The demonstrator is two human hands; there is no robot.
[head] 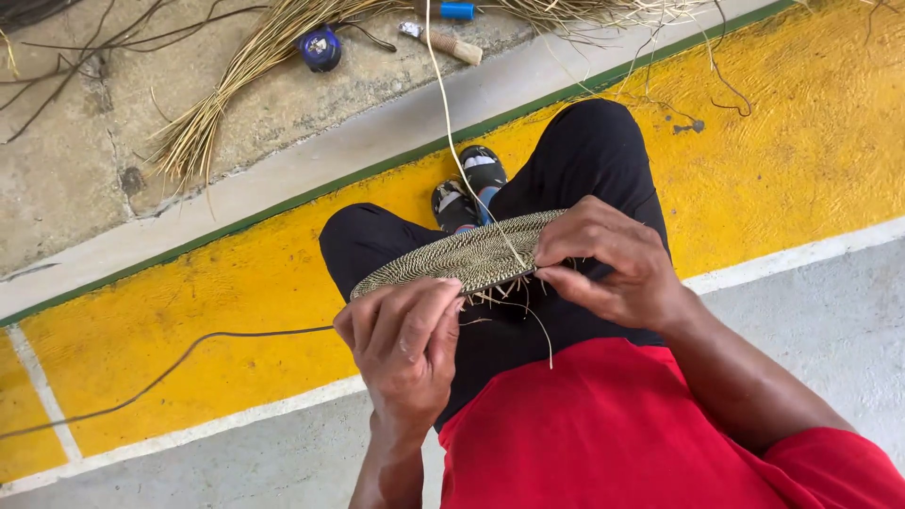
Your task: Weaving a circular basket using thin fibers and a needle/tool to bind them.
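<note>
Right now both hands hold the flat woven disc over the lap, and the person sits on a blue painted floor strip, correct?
Not quite. In the head view the left hand and right hand do hold the woven disc over the lap, but the painted strip is yellow, not blue.

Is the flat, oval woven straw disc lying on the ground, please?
No, both the left hand and right hand hold the woven disc up above the person's lap.

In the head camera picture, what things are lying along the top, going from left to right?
Bundle of straw → blue tape measure → knife with a wrapped handle → small blue tube.
</note>
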